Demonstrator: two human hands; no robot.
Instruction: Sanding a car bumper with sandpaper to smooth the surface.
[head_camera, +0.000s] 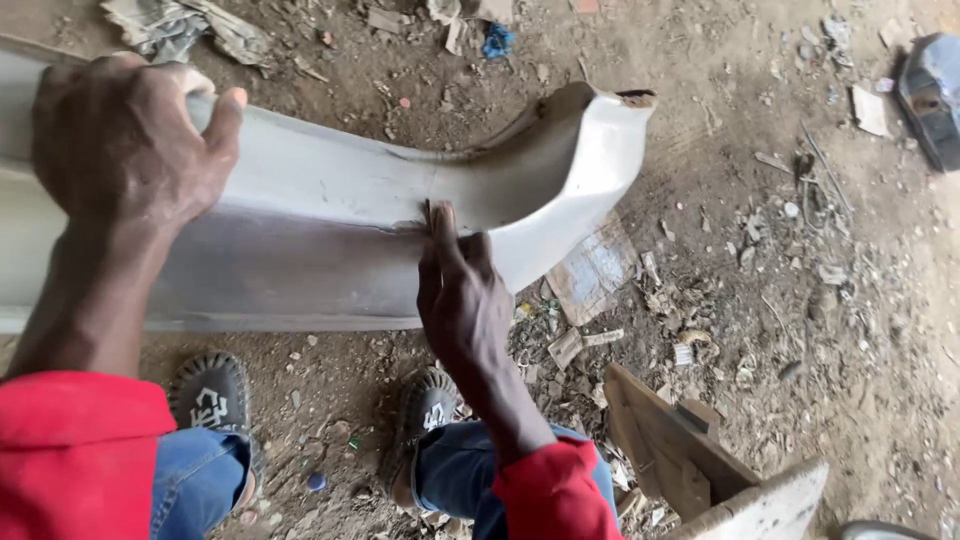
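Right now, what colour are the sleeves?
Bright red sleeves, clearest in the head view, above blue jeans.

surface: bare dirt floor (720, 200)
litter: crumpled rag (180, 25), blue scrap (497, 41), flat board piece (592, 270), paper bits, twigs
corner: wooden frame (680, 450)

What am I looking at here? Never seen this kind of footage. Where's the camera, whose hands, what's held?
One picture, taken from a camera on a person's head, looking down at their own two bare hands. No machine is involved. The left hand grips the top edge of a long, curved grey-white panel, probably a car body part. The right hand presses a small brownish piece, too small to identify, against the panel's surface. Below are the person's red sleeves, blue jeans and dark shoes. The dirt ground is littered with scraps and debris; a wooden piece sits at lower right.
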